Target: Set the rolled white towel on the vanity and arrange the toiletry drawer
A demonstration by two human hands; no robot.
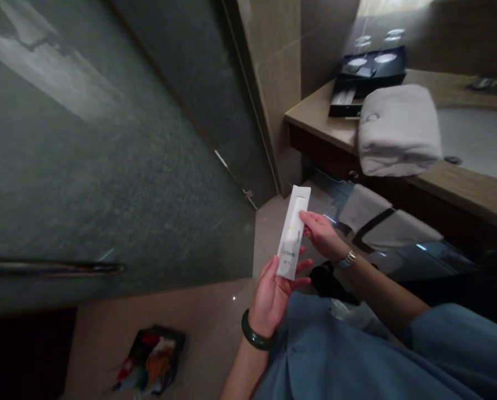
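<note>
Nearest the camera, blue fabric [356, 355] covers the person's lap and arm. The left hand [273, 291], a dark green bangle [254, 333] on its wrist, has its grip closed around the lower end of a slim white packet [293, 233], fingers wrapped under it and thumb on the edge. The right hand [321, 233], with a metal watch [347, 259] at the wrist, pinches the packet's right edge about halfway up, fingertips closed on it. The packet stands nearly upright between the 2 hands, tilted slightly right, above the tiled floor [215, 311]; small print sits near its lower end, too blurred to read.

On the floor at lower left lies a dark bag [152, 358] holding colourful items, possibly wrappers. A frosted glass door [106, 166] with a long horizontal handle [52, 268] fills the left side.

Farther right, folded grey towels [377, 216] sit on a glass shelf below the tabletop [315, 119]. On the tabletop a thick folded white towel [398, 130] hangs over the front edge, beside the sink [477, 139]. Behind it, against the wall, a black tray [369, 72] holds several small white items
</note>
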